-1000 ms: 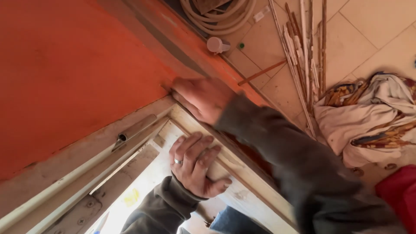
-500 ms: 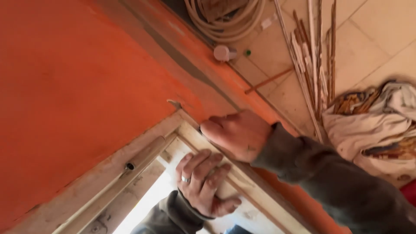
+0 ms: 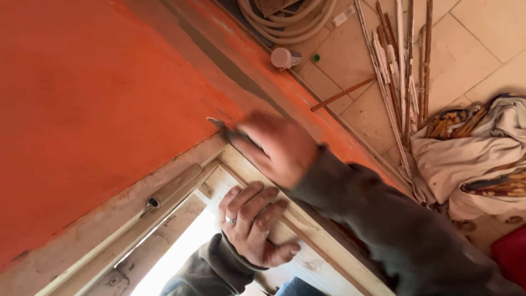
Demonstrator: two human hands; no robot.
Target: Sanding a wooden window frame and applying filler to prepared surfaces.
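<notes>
Pulled a little right of the frame corner compared with a second ago, the right hand (image 3: 276, 151), baring the thin tip of a small dark tool (image 3: 218, 123). Kept flat on the same stretch of wooden frame (image 3: 164, 189), the left hand (image 3: 249, 225).

Closed around the tool, the right hand, blurred; tip pressed where the orange wall (image 3: 98, 93) meets the frame corner. Cannot tell what kind of tool. Spread wide and holding nothing, the left hand, ring on one finger, just below the right.

Likely risks: a slip of the tip off the paint edge, gouging the wall or splintering the wood; a skid downward toward the left fingers, so near beneath. Blur hints at quick strokes, raising both chances.

Around: a small metal tube end (image 3: 153, 201) set in the frame to the left; on the tiled floor (image 3: 471, 49) far below, coiled hose (image 3: 285, 24), a pale cap-like cylinder (image 3: 285, 57), a bundle of thin strips (image 3: 400, 82) and crumpled cloth (image 3: 476, 159) to the right. Across the frame's right leg, the right sleeve (image 3: 394, 230), hiding the wood behind it.
</notes>
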